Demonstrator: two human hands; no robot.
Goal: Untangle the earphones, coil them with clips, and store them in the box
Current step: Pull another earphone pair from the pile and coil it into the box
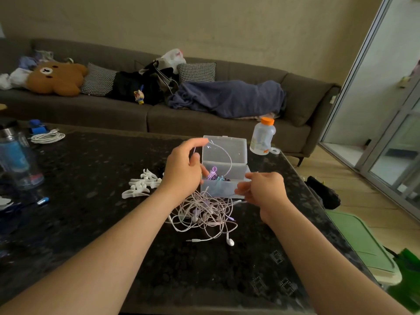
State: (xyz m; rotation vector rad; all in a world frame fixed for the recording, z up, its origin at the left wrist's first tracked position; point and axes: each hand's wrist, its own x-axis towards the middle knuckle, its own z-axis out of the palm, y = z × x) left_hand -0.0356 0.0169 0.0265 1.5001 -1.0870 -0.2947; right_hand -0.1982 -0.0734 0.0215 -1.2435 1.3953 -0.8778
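Note:
A tangled heap of white and pale pink earphones (203, 214) lies on the dark table, with one earbud (230, 241) and a jack plug at its near edge. Behind the heap stands a clear plastic box (236, 185), lid up, holding coiled purple and blue earphones (216, 176). My left hand (183, 170) is raised in front of the box and pinches a white cable (228, 156) that arcs up over it. My right hand (264, 189) pinches the same cable lower down at the box's right front. Several white clips (142, 184) lie left of my left hand.
A plastic bottle with an orange cap (262, 137) stands behind the box at the right. At the far left are a blue water bottle (17, 159) and a coiled white cable (47, 137). Behind the table runs a cluttered sofa (127, 114). A green bin (363, 244) sits beyond the right table edge.

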